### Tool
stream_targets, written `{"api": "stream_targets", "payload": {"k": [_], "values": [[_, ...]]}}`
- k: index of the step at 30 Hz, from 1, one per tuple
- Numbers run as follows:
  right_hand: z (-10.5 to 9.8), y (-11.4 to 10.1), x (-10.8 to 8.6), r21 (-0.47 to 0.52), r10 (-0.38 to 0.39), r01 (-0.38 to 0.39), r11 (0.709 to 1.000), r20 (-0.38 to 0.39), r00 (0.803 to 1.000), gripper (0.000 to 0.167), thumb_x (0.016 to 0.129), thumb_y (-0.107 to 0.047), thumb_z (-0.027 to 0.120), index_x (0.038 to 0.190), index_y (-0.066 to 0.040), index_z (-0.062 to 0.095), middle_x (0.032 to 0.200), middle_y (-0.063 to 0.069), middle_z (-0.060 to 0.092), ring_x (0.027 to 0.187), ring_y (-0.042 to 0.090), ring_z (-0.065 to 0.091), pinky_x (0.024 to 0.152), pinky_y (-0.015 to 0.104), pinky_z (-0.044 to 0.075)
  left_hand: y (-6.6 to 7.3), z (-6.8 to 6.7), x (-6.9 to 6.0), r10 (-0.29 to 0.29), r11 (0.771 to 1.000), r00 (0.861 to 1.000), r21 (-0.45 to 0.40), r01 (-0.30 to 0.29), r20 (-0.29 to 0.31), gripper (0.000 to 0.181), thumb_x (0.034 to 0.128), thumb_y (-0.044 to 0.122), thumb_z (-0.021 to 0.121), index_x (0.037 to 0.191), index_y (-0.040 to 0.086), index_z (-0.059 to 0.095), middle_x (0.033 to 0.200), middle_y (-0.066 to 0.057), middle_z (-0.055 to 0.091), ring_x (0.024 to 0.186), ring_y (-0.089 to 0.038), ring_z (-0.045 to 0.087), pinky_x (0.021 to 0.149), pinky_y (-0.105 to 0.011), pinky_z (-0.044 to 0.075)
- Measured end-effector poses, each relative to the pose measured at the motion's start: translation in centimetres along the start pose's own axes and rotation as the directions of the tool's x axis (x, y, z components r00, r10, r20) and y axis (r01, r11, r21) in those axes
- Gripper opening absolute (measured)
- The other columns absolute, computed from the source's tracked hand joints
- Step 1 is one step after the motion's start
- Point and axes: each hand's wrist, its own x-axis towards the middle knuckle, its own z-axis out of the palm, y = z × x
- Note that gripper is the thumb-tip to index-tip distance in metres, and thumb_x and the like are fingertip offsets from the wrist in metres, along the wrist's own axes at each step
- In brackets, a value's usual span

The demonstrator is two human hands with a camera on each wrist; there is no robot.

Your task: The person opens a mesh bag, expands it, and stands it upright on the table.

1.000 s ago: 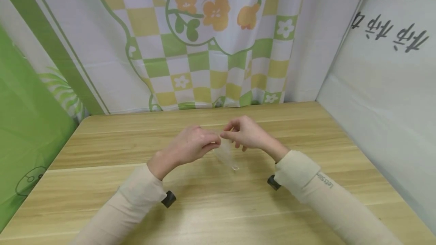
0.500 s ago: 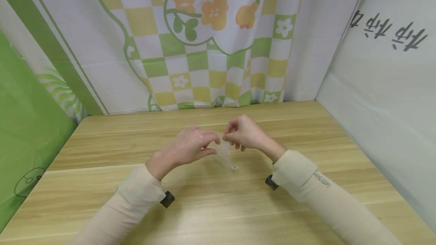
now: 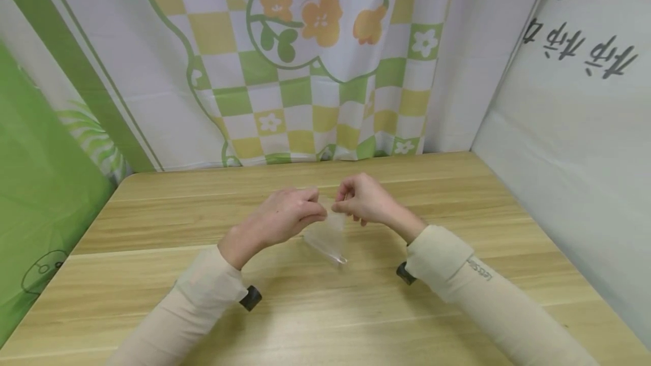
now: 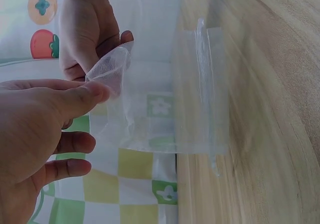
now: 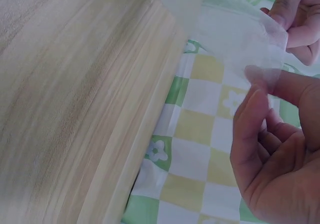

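A translucent white fine-mesh bag (image 3: 327, 235) hangs between my two hands above the table. Its lower end has a cord-like band (image 4: 204, 63) with a small loop tip. My left hand (image 3: 285, 214) pinches the upper edge between thumb and forefinger; the other fingers stay loose in the left wrist view. On the other side, my right hand (image 3: 367, 199) pinches the same edge near the corner, thumb against forefinger, seen close up in the right wrist view. The mesh (image 5: 235, 31) spans from one hand to the other there. Whether anything is inside the bag cannot be made out.
Below the hands lies a wood-grain table (image 3: 325, 315). A checkered, flower-printed curtain (image 3: 300, 89) hangs behind its far edge. A white panel (image 3: 574, 129) borders the right side, and green cloth (image 3: 46, 146) the left. Each wrist carries a small black camera (image 3: 251, 298).
My left thumb and fingers parted half a second ago and now pinch the bag's edge again. The bag has spread wider, its lower end slightly nearer me. My right hand has barely moved.
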Motion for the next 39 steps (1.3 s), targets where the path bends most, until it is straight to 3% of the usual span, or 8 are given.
{"api": "stream_targets", "payload": {"k": [5, 14, 21, 26, 30, 39], "values": [[0.1, 0.1, 0.2, -0.013, -0.006, 0.006, 1.000, 0.015, 1.000, 0.011, 0.092, -0.017, 0.074, 0.090, -0.007, 0.070, 0.071, 0.012, 0.066, 0.063, 0.036, 0.066, 0.046, 0.035, 0.053, -0.1, 0.2, -0.1, 0.012, 1.000, 1.000, 0.020, -0.012, -0.002, 0.004, 0.0934, 0.016, 0.074, 0.093, 0.014, 0.077, 0.075, 0.006, 0.041, 0.061, -0.007, 0.036, 0.056, -0.023, 0.037], [0.3, 0.1, 0.3, -0.059, -0.042, 0.040, 0.997, -0.031, 0.999, 0.011, 0.097, -0.012, 0.068, 0.092, -0.003, 0.071, 0.068, 0.004, 0.062, 0.053, 0.018, 0.057, 0.044, 0.027, 0.048, 0.4, 0.0, 0.1, 0.023, 1.000, 1.000, 0.011, -0.023, 0.022, 0.006, 0.0955, 0.017, 0.072, 0.092, 0.013, 0.075, 0.077, 0.006, 0.047, 0.062, -0.007, 0.038, 0.058, -0.022, 0.038], [0.5, 0.1, 0.2, -0.073, -0.070, 0.065, 0.995, -0.073, 0.995, 0.010, 0.097, -0.011, 0.068, 0.090, -0.004, 0.069, 0.069, 0.007, 0.063, 0.049, 0.013, 0.053, 0.044, 0.026, 0.046, 0.5, 0.0, 0.3, -0.012, 1.000, 0.998, -0.026, 0.014, 0.059, 0.009, 0.0976, 0.020, 0.069, 0.096, 0.013, 0.075, 0.081, 0.006, 0.053, 0.063, -0.006, 0.044, 0.059, -0.022, 0.042], [0.6, 0.2, 0.3, -0.070, -0.086, 0.080, 0.994, -0.094, 0.992, 0.009, 0.097, -0.011, 0.068, 0.092, -0.004, 0.069, 0.071, 0.010, 0.064, 0.049, 0.013, 0.053, 0.043, 0.026, 0.044, -0.4, 0.0, -0.3, -0.065, 0.998, 0.996, -0.022, 0.066, 0.056, 0.015, 0.0920, 0.021, 0.076, 0.103, 0.011, 0.075, 0.085, 0.004, 0.056, 0.064, -0.006, 0.048, 0.059, -0.021, 0.043], [0.5, 0.4, 0.4, -0.054, -0.096, 0.090, 0.994, -0.109, 0.989, 0.007, 0.096, -0.011, 0.069, 0.092, -0.005, 0.069, 0.069, 0.004, 0.062, 0.051, 0.014, 0.054, 0.044, 0.027, 0.046, -1.3, 0.1, -1.0, -0.083, 0.996, 0.996, -0.043, 0.084, 0.031, 0.011, 0.0918, 0.015, 0.075, 0.102, 0.011, 0.077, 0.084, 0.004, 0.055, 0.065, -0.006, 0.050, 0.059, -0.021, 0.044], [0.2, 1.0, 0.2, -0.027, -0.110, 0.107, 0.994, -0.112, 0.988, 0.007, 0.095, -0.010, 0.069, 0.090, -0.005, 0.068, 0.068, 0.003, 0.062, 0.052, 0.014, 0.056, 0.044, 0.029, 0.048, -2.5, 0.4, -1.6, -0.042, 0.998, 0.996, -0.052, 0.038, -0.079, 0.007, 0.0928, 0.011, 0.073, 0.097, 0.011, 0.079, 0.078, 0.005, 0.054, 0.061, -0.004, 0.046, 0.055, -0.021, 0.042]]}}
